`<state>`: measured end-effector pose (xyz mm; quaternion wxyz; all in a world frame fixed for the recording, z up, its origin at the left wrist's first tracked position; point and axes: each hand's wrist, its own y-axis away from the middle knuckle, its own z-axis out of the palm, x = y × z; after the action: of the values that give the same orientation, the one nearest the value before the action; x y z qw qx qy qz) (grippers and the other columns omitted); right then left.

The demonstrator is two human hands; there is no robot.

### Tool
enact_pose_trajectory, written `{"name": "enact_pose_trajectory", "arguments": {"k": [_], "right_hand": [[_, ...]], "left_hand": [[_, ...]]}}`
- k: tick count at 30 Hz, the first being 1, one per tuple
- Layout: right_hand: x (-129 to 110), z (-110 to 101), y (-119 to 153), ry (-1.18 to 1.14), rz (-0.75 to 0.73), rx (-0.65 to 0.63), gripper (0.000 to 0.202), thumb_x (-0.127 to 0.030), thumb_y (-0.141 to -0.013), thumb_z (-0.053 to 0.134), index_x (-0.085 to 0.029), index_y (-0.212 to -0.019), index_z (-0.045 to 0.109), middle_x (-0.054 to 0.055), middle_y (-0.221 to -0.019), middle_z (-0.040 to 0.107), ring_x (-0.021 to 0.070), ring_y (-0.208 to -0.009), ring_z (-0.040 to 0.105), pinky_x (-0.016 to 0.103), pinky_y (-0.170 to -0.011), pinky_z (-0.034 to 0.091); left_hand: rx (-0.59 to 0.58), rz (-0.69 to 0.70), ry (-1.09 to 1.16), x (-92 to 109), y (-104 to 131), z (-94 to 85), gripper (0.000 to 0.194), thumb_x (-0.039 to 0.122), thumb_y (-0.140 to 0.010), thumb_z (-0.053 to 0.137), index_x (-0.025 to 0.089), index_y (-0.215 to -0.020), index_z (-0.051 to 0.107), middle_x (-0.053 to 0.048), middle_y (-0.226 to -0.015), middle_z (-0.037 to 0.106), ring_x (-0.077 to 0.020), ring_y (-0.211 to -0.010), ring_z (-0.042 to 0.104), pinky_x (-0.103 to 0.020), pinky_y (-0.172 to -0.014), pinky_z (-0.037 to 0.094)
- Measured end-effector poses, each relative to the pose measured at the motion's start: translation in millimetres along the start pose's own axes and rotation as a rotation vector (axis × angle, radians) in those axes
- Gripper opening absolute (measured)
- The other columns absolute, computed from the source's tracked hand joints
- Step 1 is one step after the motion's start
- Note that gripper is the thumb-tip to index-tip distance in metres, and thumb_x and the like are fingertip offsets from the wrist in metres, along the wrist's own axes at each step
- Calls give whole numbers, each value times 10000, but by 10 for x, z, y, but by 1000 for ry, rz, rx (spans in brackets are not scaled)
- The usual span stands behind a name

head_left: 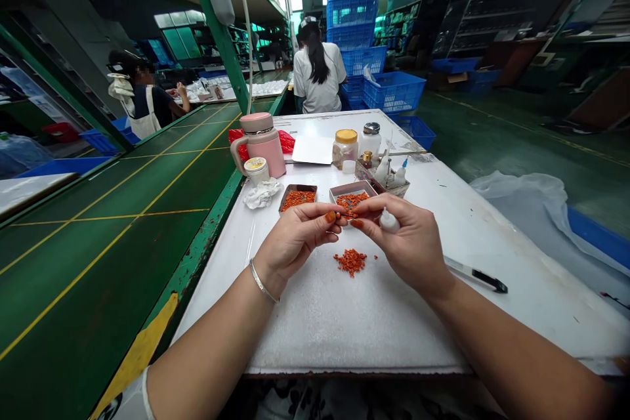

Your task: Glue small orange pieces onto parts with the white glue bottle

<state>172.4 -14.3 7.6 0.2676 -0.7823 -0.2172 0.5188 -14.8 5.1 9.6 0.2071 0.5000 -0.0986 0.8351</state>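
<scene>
A small dark-and-orange piece (347, 215) sits in the air between the fingertips of 2 hands, above the bench (315, 335) and beyond a loose orange pile (351, 262). The left hand (306, 228) pinches its near end between thumb and forefinger; the right hand (406, 230) pinches the other end the same way, while a white dropper bottle (390, 221) is tucked in its curled fingers, tip upward.

The piece is tiny and the grip is only fingertip deep, so a slight slip could drop it into the pile, where similar colour would make it hard to find. Tightening the right hand could squeeze the bottle and let out any liquid inside. A lowered wrist could brush the pile and scatter its bits.

Both forearms slant inward from the lower corners, hands raised and nearly meeting. The left wrist carries a bracelet (262, 282); the right forearm passes close to a pen (476, 274). Beyond the hands stand 2 trays of orange bits, the left tray (312, 188) and the right tray (339, 189).
</scene>
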Motion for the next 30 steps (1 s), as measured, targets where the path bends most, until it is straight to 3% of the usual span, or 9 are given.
{"name": "enact_pose_trajectory", "arguments": {"k": [30], "right_hand": [[-19, -8, -5, -21, 62, -11, 78, -262, -818, 739, -204, -865, 717, 12, -841, 737, 165, -761, 676, 316, -762, 549]], "left_hand": [[-12, -10, 9, 19, 25, 5, 233, 218, -723, 817, 123, -933, 784, -70, -830, 737, -111, -750, 656, -205, -686, 524]]}}
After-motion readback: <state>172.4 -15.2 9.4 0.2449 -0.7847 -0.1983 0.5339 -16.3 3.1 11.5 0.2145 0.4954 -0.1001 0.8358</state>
